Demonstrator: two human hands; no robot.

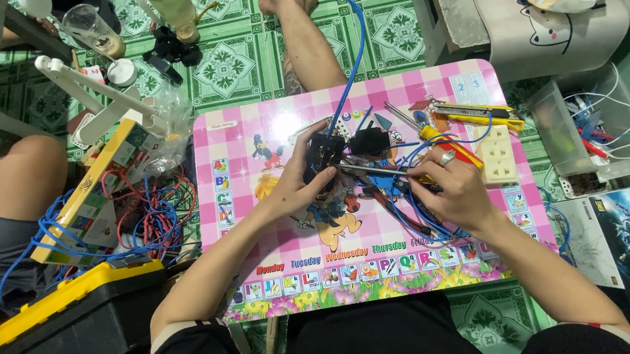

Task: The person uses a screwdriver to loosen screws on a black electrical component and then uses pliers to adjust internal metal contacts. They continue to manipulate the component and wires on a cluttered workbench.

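Hands at work on a black electrical part over the pink table

My left hand [297,185] grips the black part [324,154] just above the pink table [259,225], blue wire [351,56] rising from it; my right hand [452,186] pinches a screwdriver [373,169], tip touching the part, cream socket plate [497,155] just beside

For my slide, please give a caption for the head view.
Left hand holds a black part while right hand applies a screwdriver on a pink table.
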